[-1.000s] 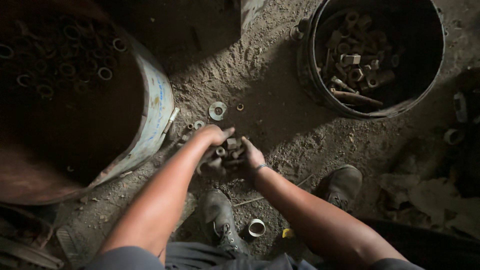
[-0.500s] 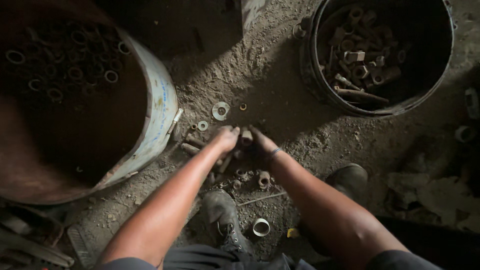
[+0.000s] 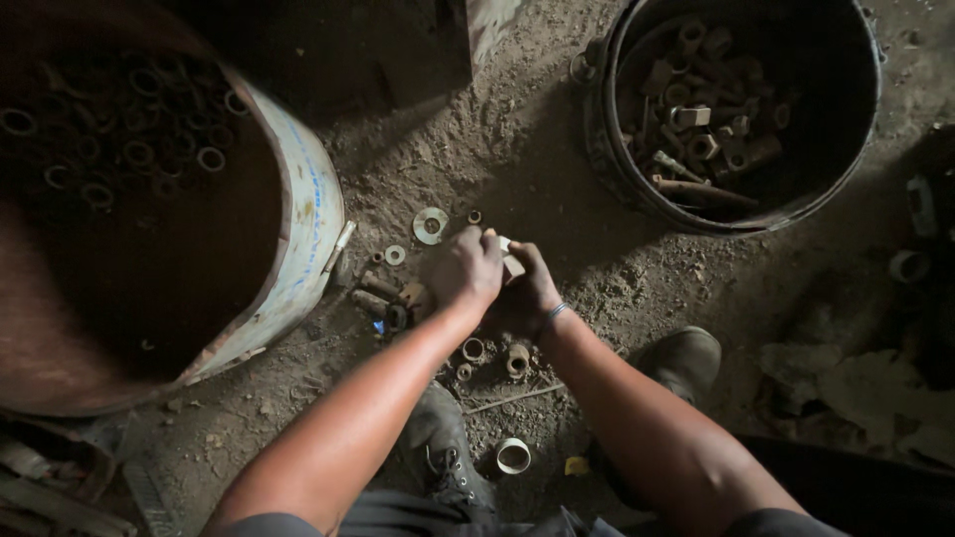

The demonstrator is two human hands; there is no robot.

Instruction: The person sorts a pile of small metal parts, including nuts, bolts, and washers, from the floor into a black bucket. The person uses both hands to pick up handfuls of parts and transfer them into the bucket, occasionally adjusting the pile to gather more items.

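Observation:
My left hand (image 3: pixel 465 270) and my right hand (image 3: pixel 529 288) meet low over the dirt floor. Together they hold a small pale metal fitting (image 3: pixel 510 261), which shows between the fingers. Just below the hands lie several rusty rings and short pipe pieces (image 3: pixel 516 358) on the ground. A flat round washer (image 3: pixel 430 225) and a smaller ring (image 3: pixel 395 255) lie just left of and above my left hand. More rusty fittings (image 3: pixel 386 298) sit in a small heap to the left of my left wrist.
A big rusty drum (image 3: pixel 298 249) with rings inside stands at left. A black bucket (image 3: pixel 607 149) of rusty pipe fittings stands at upper right. My boots (image 3: pixel 682 360) flank a white ring (image 3: pixel 513 455) on the ground. Scrap lies at the right edge.
Both hands have lifted off the scattered pieces on the ground and come together on the pale fitting. The pieces that they covered now lie in plain sight below them.

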